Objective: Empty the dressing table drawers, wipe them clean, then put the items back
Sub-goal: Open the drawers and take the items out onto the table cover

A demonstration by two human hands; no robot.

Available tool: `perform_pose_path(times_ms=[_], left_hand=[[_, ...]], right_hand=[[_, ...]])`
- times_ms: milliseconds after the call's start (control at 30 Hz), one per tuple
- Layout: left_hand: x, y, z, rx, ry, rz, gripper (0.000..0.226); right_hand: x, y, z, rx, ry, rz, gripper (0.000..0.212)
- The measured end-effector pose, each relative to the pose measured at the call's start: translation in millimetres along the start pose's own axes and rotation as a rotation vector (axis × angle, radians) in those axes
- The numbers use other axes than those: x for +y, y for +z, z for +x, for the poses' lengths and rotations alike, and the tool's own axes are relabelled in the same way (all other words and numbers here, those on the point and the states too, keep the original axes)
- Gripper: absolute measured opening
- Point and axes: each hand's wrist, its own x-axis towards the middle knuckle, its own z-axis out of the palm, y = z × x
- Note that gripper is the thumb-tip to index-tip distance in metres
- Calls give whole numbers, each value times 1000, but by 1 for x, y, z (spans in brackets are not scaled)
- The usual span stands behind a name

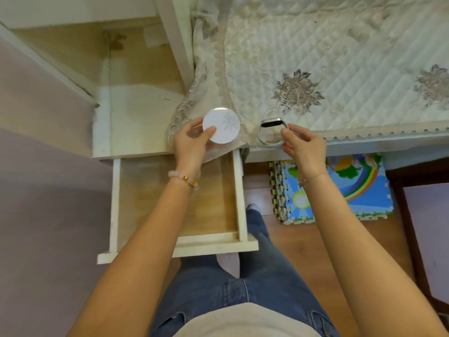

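Now, left hand (192, 141) grasping round jar (221, 125), lid up, right hand (303, 147) pinching watch (271, 123) on its side.

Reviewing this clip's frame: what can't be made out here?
- Whether the round white snowflake-print case rests on the quilted lace-edged cloth or is lifted: head view, the left hand covers its underside.
- Screen of the white-strapped wristband: head view, too small to read; the right hand hides part of the strap.
- Back of the open wooden drawer: head view, under the left forearm and hanging cloth.
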Motion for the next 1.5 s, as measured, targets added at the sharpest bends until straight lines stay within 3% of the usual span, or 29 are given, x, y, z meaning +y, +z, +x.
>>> perform_pose_path(times_ms=[200,667,867,1067,1333,1500], left_hand=[[10,43,23,111,13,19,26],[12,82,50,155,14,138,18],[7,80,49,124,159,405,27],[11,75,45,70,260,524,32],[17,50,18,-82,743,981,41],[16,44,-5,-107,860,1176,51]], right_hand=[[-22,-1,53,-55,-4,1,27],[-21,9,108,-104,-39,-109,29],[-19,3,97,-163,-164,-319,32],[-15,-8,86,-100,-266,-471,35],[-14,-33,70,-168,-555,-832,52],[-13,-44,52,-163,-634,-921,59]])
